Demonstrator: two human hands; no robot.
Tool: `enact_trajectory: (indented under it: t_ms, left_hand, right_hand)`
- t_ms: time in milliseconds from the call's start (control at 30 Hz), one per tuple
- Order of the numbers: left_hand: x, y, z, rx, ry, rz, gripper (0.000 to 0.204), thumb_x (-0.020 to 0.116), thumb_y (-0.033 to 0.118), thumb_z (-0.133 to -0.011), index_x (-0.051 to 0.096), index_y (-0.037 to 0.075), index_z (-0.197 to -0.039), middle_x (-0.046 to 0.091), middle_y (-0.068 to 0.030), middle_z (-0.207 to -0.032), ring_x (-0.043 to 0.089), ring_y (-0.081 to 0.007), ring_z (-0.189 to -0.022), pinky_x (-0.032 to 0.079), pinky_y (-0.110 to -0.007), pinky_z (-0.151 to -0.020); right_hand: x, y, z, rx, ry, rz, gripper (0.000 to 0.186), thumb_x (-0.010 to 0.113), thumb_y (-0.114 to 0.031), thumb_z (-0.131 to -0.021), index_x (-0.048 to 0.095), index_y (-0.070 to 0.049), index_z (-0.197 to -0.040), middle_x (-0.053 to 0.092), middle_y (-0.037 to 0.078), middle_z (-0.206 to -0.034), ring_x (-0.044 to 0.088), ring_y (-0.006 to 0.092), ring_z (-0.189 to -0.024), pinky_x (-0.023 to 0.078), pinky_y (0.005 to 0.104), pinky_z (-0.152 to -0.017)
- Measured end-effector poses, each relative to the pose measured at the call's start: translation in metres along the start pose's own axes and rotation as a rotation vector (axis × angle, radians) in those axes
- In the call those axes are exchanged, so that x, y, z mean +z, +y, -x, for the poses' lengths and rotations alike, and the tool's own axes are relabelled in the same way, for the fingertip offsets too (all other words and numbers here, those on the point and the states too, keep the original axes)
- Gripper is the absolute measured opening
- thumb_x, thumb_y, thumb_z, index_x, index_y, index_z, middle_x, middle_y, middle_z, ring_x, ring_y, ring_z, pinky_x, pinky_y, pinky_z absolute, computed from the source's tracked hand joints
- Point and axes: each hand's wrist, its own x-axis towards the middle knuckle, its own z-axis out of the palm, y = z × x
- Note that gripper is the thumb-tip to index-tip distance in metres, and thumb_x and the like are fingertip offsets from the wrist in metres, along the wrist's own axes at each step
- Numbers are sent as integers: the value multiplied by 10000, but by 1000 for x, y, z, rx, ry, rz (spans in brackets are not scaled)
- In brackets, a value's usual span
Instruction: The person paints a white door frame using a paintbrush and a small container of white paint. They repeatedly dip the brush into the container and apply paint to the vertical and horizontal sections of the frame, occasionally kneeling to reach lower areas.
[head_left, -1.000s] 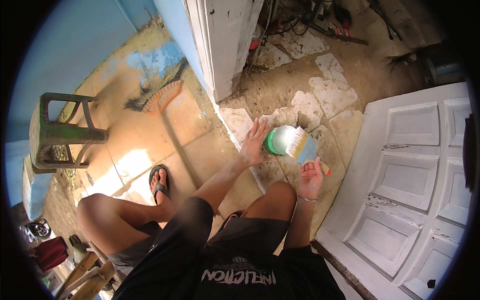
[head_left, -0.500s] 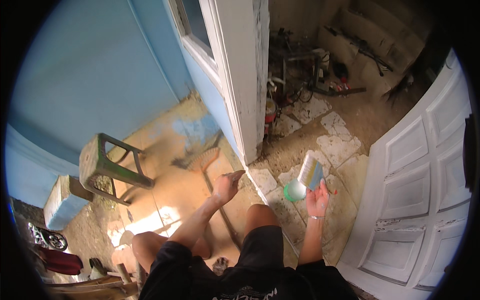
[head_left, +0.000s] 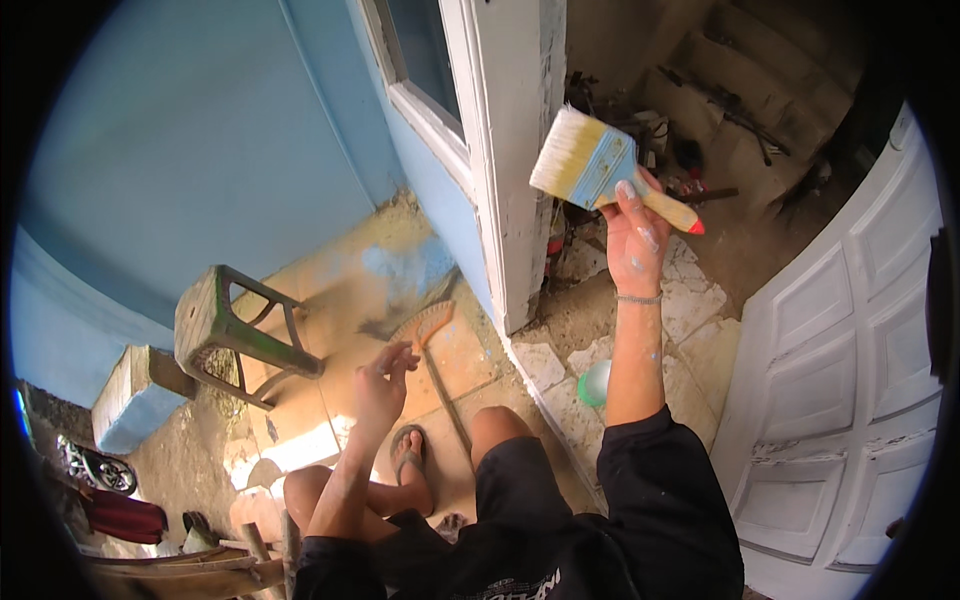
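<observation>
Wall (head_left: pixel 180 180) fills the left side, blue, one surface as far as we can see. At far lower left, dark red cloth and what looks like one wheel (head_left: pixel 95 470), cut by the rim, hard to make out. One pale block (head_left: pixel 135 395) sits by the wall base. One green plastic stool (head_left: pixel 225 330) stands just right of it on the orange floor (head_left: pixel 330 290), worn, with one blue paint patch (head_left: pixel 405 270) further right.

Our left hand (head_left: pixel 382 380) hangs in mid-air over the floor, fingers loosely spread and holding nothing. Below it we count one sandal (head_left: pixel 408 455) on our foot; the other foot is hidden under our leg. One orange broom (head_left: pixel 425 325) lies on the floor, touching nothing we hold.

One white door frame (head_left: pixel 510 150) stands mid-picture, paint chipped. One green cup-like thing (head_left: pixel 595 382) sits on the broken tiles, partly hidden behind our right forearm; contents not readable.

Our right hand (head_left: pixel 635 235) is raised, fingers wrapped around the handle of one flat paintbrush (head_left: pixel 590 165): pale bristles, blue-smeared ferrule, wooden handle with red tip, just beside the frame. Clutter behind it is too dark to count. One white panelled door (head_left: pixel 850 400) at far right, cut off by the rim.
</observation>
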Motion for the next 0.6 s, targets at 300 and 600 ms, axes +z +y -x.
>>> enact_trajectory:
  t_ms: [300, 600]
  left_hand:
    - [-9, 5, 4, 32, -29, -50, 236, 551, 34, -1013, 673, 13, -1213, 743, -138, -1068, 742, -215, -970, 594, -316, -744]
    - [-5, 8, 9, 133, -23, -43, 230, 603, -15, -950, 692, 6, -1161, 729, -169, -1093, 730, -270, -939, 580, -339, -726]
  right_hand:
    - [-40, 55, 52, 86, 111, 99, 392, 697, -48, -935, 565, 10, -1300, 658, 100, -1220, 626, 191, -1105, 500, 389, -987]
    - [-94, 133, 166, 424, 447, 356, 443, 743, -84, -898, 580, -28, -1306, 638, 79, -1226, 613, 191, -1121, 504, 388, -998]
